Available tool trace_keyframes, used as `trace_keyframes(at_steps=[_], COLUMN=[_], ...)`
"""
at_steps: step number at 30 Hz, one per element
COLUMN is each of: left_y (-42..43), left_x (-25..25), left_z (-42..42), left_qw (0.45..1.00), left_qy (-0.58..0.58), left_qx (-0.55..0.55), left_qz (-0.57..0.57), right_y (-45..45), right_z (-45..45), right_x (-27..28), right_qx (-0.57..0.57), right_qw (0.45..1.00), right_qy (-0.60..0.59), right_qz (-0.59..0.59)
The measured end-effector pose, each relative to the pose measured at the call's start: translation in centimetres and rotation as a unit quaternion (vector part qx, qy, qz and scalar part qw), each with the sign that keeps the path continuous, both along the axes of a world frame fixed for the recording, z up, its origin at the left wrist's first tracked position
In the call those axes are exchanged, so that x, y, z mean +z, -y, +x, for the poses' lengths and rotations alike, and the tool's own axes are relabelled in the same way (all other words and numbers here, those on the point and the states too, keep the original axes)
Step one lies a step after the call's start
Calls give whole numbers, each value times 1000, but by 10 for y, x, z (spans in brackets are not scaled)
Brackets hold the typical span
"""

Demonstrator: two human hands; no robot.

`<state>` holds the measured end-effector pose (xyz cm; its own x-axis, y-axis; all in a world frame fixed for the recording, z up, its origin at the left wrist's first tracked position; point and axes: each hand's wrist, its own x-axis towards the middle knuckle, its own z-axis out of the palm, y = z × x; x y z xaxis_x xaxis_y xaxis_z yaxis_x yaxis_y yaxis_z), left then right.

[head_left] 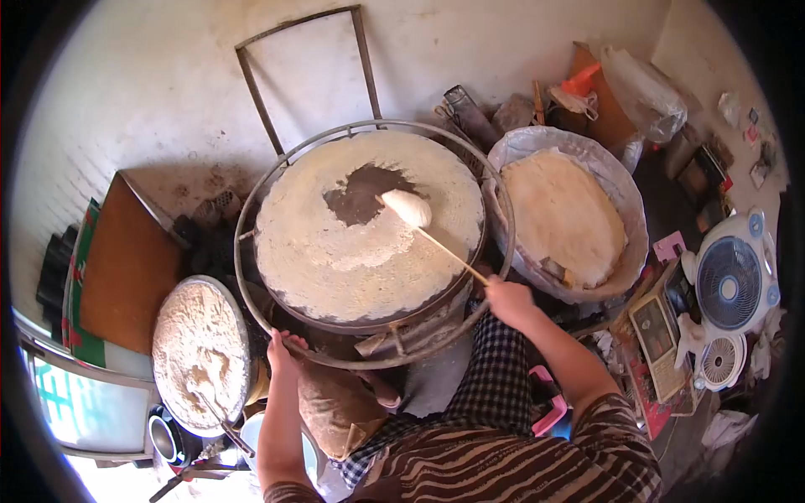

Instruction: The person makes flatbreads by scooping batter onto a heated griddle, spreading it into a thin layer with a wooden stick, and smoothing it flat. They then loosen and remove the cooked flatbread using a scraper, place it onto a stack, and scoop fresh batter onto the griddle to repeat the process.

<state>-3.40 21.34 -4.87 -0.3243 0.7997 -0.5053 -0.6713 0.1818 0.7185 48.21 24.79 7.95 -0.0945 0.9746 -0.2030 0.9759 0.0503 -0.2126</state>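
Some fingertips hidden | left hand (285,350) at ring's (402,364) near-left, cannot tell if gripping | right hand (510,302), fingers wrapped round stick (453,255) | pale, streaky batter (335,277), ragged dark gap (356,199)

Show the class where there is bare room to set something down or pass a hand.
The grey patch between the legs, just below the ring, looks open. On the griddle, a dark patch bordered by batter is bare, the stick's pale head at its edge. Crowded: the right, around the fan, and the lower left, beside the mixture tub.
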Motion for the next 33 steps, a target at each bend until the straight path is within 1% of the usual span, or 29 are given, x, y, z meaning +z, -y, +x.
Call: trace_keyframes(at_steps=[1, 2, 3, 4, 5, 8, 9, 11, 13, 14, 16, 17, 18, 19, 20, 21, 23, 25, 26, 28, 29, 30, 31, 32, 33], left_y=[-4, -11, -17, -13, -4, 36, 49, 66, 70, 65, 56, 54, 51, 46, 38, 23, -1, -6, 3, 27, 36, 44, 55, 62, 63], left_x=[0, 4, 5, -4, 2, 18, 19, 45, 41, 37, 34, 38, 30, 23, 31, 28, 18, -1, 4, 10, 17, 33, 40, 27, 10], left_z=[3, 11, 16, 17, 28, 68, 84, 137, 164, 165, 148, 130, 109, 87, 72, 40, 40, 40, 50, 83, 107, 135, 159, 175, 181], left_qw=[998, 993, 983, 990, 993, 997, 997, 996, 994, 994, 989, 988, 987, 988, 987, 988, 984, 979, 981, 984, 987, 990, 989, 988, 987], left_qy=[-22, -42, -61, -48, -41, -24, -15, 29, 60, 32, -2, -39, -54, -51, -46, -67, -53, -58, -50, -8, 17, 51, 88, 97, 103], left_qx=[53, 108, 165, 128, 111, 54, 34, 0, -56, -33, 10, -16, -37, -58, -50, -26, 147, 188, 178, 158, 126, 94, 60, 43, 28], left_qz=[-19, -34, -49, -36, -28, -55, -69, -82, -78, -100, -145, -149, -148, -132, -148, -134, -83, -51, -63, -85, -96, -97, -101, -112, -119], right_y=[2, 6, 14, 24, 32, 32, 18, 10, 23, 30, 41, 40, 33, 18, 12, 14, 28, 41, 44, 16, 11, 0, 4, 15, 23], right_z=[-28, -43, -53, -53, -50, -7, 13, 5, -35, -47, -28, -19, -4, 13, 21, -12, -39, -42, -39, -1, 22, 23, -7, -39, -54], right_x=[7, -14, -18, -10, -3, -15, -18, -15, -21, -11, -22, -22, -17, -21, -31, -17, -31, -20, -15, -47, -63, -72, -51, -30, -35], right_qx=[-36, 13, 33, 107, 184, 106, 50, 8, 18, 43, 163, 117, 64, 45, 37, 13, 50, 146, 187, 104, 42, 24, 41, 43, 43], right_qw=[997, 1000, 997, 993, 981, 991, 995, 999, 998, 998, 981, 990, 997, 996, 995, 999, 994, 986, 978, 992, 995, 998, 998, 999, 999], right_qy=[-52, -6, -59, -30, 0, 71, 68, 39, -26, -44, -18, 22, 43, 73, 76, -6, -23, 43, 83, 16, -8, -7, -14, 12, 31], right_qz=[-45, 13, 32, 47, 59, 40, 54, 37, 57, 25, 103, 72, 11, -10, 58, 37, 93, 66, 49, 75, 90, 50, 36, 21, 9])
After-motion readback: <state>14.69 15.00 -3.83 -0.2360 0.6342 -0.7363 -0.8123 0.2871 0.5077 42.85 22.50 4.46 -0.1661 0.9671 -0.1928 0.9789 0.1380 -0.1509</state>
